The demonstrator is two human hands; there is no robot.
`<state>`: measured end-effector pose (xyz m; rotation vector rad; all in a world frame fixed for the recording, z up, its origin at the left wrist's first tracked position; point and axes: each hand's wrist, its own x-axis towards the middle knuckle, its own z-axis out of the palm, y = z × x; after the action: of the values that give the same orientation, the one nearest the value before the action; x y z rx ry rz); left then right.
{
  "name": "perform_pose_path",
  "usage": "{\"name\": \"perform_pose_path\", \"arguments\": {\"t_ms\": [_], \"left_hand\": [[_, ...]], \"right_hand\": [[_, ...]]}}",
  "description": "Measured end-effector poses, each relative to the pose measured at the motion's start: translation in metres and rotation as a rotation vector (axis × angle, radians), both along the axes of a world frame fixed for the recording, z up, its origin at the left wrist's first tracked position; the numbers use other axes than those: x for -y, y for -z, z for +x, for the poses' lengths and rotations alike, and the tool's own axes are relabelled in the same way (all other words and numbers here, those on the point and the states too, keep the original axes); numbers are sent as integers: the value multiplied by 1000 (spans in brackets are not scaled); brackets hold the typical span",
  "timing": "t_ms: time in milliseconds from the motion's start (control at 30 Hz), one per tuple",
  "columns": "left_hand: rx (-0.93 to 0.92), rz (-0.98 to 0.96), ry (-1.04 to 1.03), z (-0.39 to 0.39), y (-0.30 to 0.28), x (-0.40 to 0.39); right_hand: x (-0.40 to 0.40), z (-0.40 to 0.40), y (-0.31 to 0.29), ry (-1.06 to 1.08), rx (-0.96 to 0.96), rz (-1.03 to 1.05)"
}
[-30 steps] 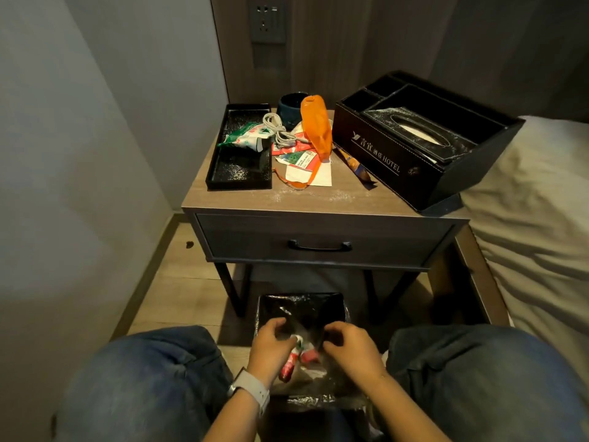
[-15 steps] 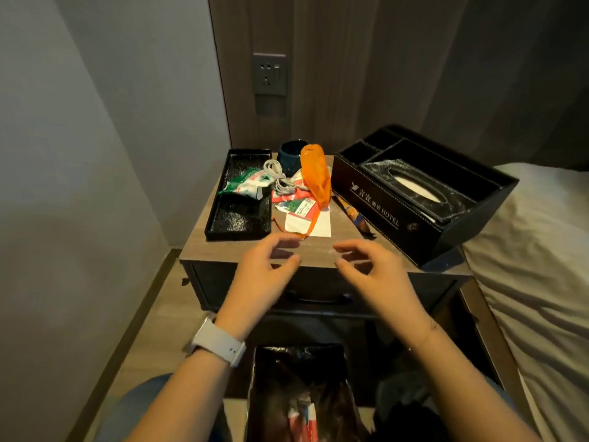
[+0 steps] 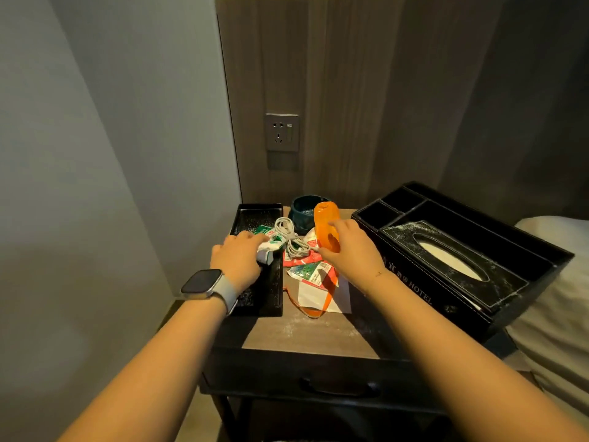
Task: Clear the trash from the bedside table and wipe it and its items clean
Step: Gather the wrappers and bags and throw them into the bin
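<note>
Both hands are over the clutter. The left hand [image 3: 237, 258], just left of centre frame, lies on the green-and-white wrapper [image 3: 267, 242] at the inner edge of the black tray [image 3: 255, 215]; its fingers cover the packet's near end, but whether they have closed on it cannot be told from here. The right hand [image 3: 349, 250], centre frame, touches the orange plastic piece [image 3: 325, 226], thumb and forefinger either side of its lower half in what looks like a pinch, though a firm grip is not clear.

As for progress, the judgement is early days. Plenty of rubbish is on the tabletop [image 3: 318, 333]: red-and-green sachets [image 3: 310, 271] lie piled on a white paper [image 3: 314, 296] at centre, with an orange strap [image 3: 314, 309] looping out below. A white coiled cable [image 3: 291, 237] lies between the two hands, and a dark teal ashtray [image 3: 307, 212] is behind it. No wiping seems done: white dust speckles the tray, the bare wood near the front edge and the lid of the black hotel tissue box [image 3: 462, 247] at right. No cloth is in view.

The orange piece stands nearly upright, long axis running top to bottom in the frame, upper end tilted slightly left towards the wall socket [image 3: 282, 132]. The wrapper's long axis slants from upper left, inside the tray, down to lower right at the tray's rim.
</note>
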<state>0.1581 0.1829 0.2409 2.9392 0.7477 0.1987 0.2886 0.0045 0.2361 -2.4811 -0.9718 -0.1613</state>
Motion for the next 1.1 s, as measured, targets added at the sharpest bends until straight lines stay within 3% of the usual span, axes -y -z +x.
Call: {"name": "perform_pose_path", "arguments": {"t_ms": [167, 433, 600, 767, 900, 1100], "left_hand": [[188, 61, 26, 5, 9, -10], [601, -95, -20, -9, 5, -13], [695, -211, -83, -11, -4, -14], [903, -502, -113, -27, -25, 0], [935, -736, -91, -56, -33, 28], [952, -926, -112, -104, -33, 67]], "right_hand": [[-15, 8, 8, 61, 59, -98], [-6, 7, 13, 115, 97, 28], [6, -3, -3, 128, 136, 236], [22, -25, -19, 114, 46, 493], [42, -49, -25, 98, -66, 665], [68, -90, -60, 72, -256, 859]]}}
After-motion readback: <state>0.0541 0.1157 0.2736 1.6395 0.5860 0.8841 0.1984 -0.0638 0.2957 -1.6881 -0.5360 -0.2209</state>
